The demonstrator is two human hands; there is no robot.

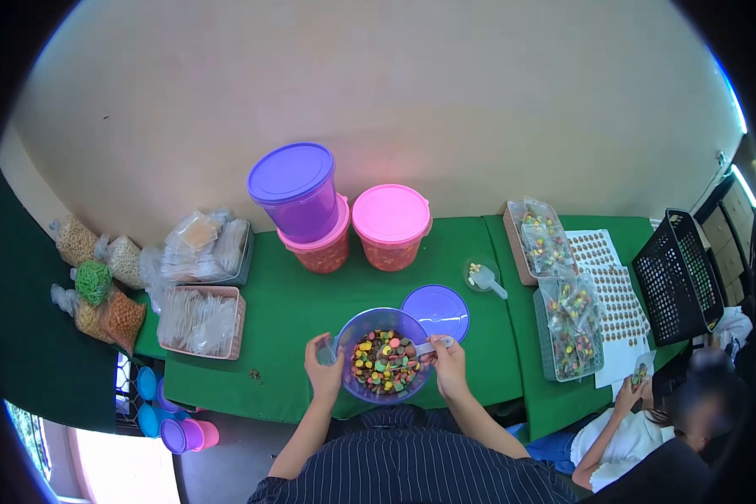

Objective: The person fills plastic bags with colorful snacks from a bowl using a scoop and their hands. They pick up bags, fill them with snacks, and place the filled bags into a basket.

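Note:
A purple tub (349, 388) of small brown, yellow, pink and green candies (385, 363) stands at the table's front edge, right before my body. At its left rim, my left hand (322, 371) is closed on a small clear plastic bag (326, 350). My right hand (448, 370) grips a white scoop (426, 348) over the right rim, with the scoop's bowl end reaching in above the candies. Just behind the tub lies its round purple lid (442, 314).
Lidded tubs, one purple (294, 193) and two pink (392, 227), stand at the back. Baskets of empty bags (197, 323) sit left, beside sacks of snacks (122, 319). At right are baskets of filled bags (569, 328), sticker sheets (613, 294), a black basket (676, 277) and a seated person (617, 445).

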